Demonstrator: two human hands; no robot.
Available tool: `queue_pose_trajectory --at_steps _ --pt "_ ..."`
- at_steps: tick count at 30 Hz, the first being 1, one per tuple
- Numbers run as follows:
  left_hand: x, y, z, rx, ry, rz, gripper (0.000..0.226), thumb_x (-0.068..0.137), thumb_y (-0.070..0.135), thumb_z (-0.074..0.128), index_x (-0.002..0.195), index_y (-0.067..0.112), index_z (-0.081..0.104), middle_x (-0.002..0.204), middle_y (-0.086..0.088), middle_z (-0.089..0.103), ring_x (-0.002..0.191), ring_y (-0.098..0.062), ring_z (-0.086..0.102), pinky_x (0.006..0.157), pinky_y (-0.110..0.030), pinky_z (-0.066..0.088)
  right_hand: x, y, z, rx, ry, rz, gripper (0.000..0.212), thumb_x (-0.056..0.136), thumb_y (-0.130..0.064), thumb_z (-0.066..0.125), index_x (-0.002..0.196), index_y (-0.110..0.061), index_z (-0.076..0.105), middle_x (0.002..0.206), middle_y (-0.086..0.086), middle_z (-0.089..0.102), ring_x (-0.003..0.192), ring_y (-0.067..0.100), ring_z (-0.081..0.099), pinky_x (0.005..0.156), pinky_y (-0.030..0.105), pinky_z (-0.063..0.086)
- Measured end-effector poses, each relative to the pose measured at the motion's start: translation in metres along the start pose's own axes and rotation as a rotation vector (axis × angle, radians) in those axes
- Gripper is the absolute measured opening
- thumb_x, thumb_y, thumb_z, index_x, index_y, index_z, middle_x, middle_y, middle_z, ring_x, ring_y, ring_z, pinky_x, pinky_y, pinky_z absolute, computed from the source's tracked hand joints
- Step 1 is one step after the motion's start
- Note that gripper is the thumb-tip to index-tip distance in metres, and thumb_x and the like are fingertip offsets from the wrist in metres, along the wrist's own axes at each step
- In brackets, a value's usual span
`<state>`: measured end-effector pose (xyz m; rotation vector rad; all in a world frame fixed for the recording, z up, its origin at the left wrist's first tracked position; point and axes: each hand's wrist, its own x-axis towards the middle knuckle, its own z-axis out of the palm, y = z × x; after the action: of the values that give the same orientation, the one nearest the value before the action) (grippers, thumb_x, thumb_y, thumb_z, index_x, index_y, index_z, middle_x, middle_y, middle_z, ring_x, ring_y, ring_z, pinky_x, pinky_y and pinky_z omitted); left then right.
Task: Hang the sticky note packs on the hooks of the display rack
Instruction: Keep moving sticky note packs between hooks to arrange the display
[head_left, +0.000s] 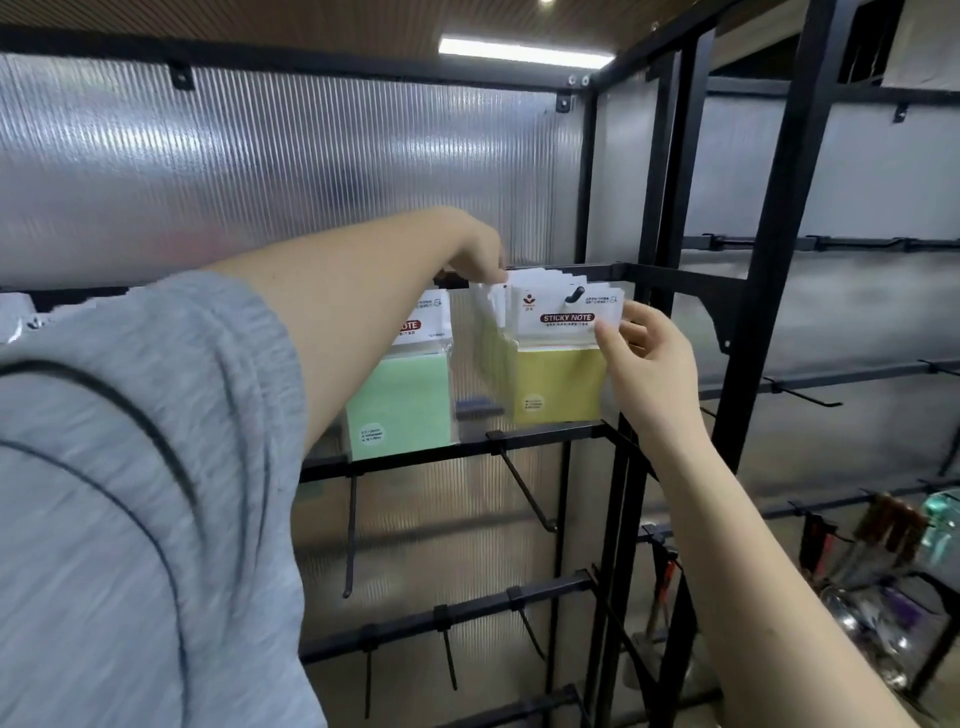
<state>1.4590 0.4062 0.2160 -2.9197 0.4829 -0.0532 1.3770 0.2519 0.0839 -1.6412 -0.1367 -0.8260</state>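
1. The right hand (641, 358) is pinching the front yellow pack (563, 358), which is hanging on a hook (573, 297).
2. The left hand (475, 249) is gripping the packs behind; its fingertips are hidden.
3. The forearm is partly covering a green pack (400, 400).

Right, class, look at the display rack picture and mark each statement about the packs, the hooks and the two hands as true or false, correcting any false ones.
1. The yellow sticky note packs hang on a hook whose tip pokes out through the front pack's header. True.
2. The right hand hangs idle away from the packs. False: its fingers pinch the right edge of the front yellow pack.
3. A green pack hangs to the left of the yellow ones. True.
4. The left hand is down at the lowest rail. False: it is up at the top rail, at the headers of the packs.
5. Every lower hook holds packs. False: the lower hooks are bare.
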Motion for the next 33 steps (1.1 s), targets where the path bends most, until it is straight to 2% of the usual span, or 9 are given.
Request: queue_pose_trajectory --at_steps 6,9,12,15,17,23,27,31,33 --pt "0.02 -0.005 0.006 0.101 0.032 -0.061 0.019 0.094 0.013 0.037 0.106 0.016 0.051 0.111 -0.01 0.052 0.089 -0.025 0.046 0.075 -0.032 0.042 -0.005 0.0 -0.001 -0.024 0.035 0.037 0.018 0.092 -0.022 0.056 0.11 -0.021 0.058 0.106 -0.002 0.065 0.095 0.007 0.061 0.087 0.03 0.05" --pt "0.028 -0.005 0.009 0.031 0.031 -0.087 0.021 0.096 0.016 0.04 0.11 0.009 0.054 0.127 -0.017 0.055 0.093 -0.028 0.054 0.082 -0.034 0.049 -0.008 0.001 -0.003 -0.031 0.027 0.051 0.014 0.092 -0.023 0.056 0.106 -0.024 0.059 0.102 -0.005 0.066 0.095 0.009 0.062 0.087 0.031 0.051" --pt "0.031 -0.006 0.011 -0.099 0.005 -0.089 0.028 0.094 0.015 0.05 0.116 0.001 0.061 0.118 -0.015 0.063 0.103 -0.028 0.063 0.09 -0.036 0.052 -0.01 0.001 -0.005 -0.031 0.025 0.064 0.015 0.093 -0.023 0.057 0.108 -0.024 0.058 0.095 -0.011 0.063 0.093 0.008 0.061 0.082 0.025 0.049" --pt "0.034 -0.006 0.012 -0.099 0.083 -0.046 0.012 0.089 0.01 0.056 0.098 0.008 0.063 0.096 -0.011 0.062 0.079 -0.027 0.054 0.069 -0.029 0.049 -0.011 -0.002 -0.005 -0.037 0.019 0.07 0.018 0.093 -0.023 0.057 0.111 -0.022 0.058 0.096 -0.01 0.063 0.095 0.008 0.061 0.082 0.023 0.048" --pt "0.031 -0.004 0.011 -0.071 0.135 -0.005 0.011 0.087 0.007 0.058 0.093 0.016 0.059 0.091 -0.006 0.055 0.076 -0.024 0.046 0.063 -0.028 0.042 -0.011 -0.003 -0.005 -0.037 0.02 0.07 0.016 0.093 -0.024 0.057 0.109 -0.023 0.058 0.097 -0.01 0.063 0.095 0.008 0.062 0.085 0.028 0.05" --pt "0.018 -0.008 0.0 -0.177 0.051 0.108 0.012 0.088 0.014 0.064 0.098 0.019 0.06 0.092 0.004 0.054 0.083 -0.014 0.051 0.07 -0.023 0.046 -0.016 -0.005 -0.006 -0.043 0.02 0.083 0.021 0.092 -0.022 0.057 0.113 -0.02 0.06 0.101 -0.006 0.065 0.096 0.009 0.062 0.09 0.036 0.051" --pt "0.012 -0.009 -0.007 -0.156 0.042 0.07 0.021 0.098 0.024 0.047 0.115 0.02 0.059 0.114 -0.001 0.055 0.098 -0.018 0.053 0.083 -0.03 0.047 -0.023 -0.005 -0.002 -0.039 0.056 0.064 0.023 0.091 -0.018 0.057 0.114 -0.023 0.058 0.1 -0.01 0.062 0.095 0.005 0.06 0.089 0.031 0.05" --pt "0.021 -0.011 0.0 -0.007 0.05 -0.046 0.023 0.099 0.018 0.037 0.114 0.013 0.054 0.117 -0.01 0.051 0.094 -0.026 0.048 0.067 -0.028 0.045 -0.028 -0.004 0.002 -0.038 0.056 0.064 0.025 0.089 -0.017 0.059 0.109 -0.03 0.053 0.102 -0.012 0.059 0.1 0.007 0.058 0.092 0.034 0.05" --pt "0.027 -0.01 0.004 0.044 0.067 -0.063 0.026 0.096 0.013 0.041 0.115 0.009 0.058 0.121 -0.012 0.056 0.09 -0.026 0.05 0.071 -0.03 0.047 -0.029 -0.003 0.002 -0.053 0.045 0.063 0.026 0.088 -0.017 0.06 0.109 -0.031 0.053 0.104 -0.01 0.059 0.102 0.01 0.058 0.094 0.039 0.05"
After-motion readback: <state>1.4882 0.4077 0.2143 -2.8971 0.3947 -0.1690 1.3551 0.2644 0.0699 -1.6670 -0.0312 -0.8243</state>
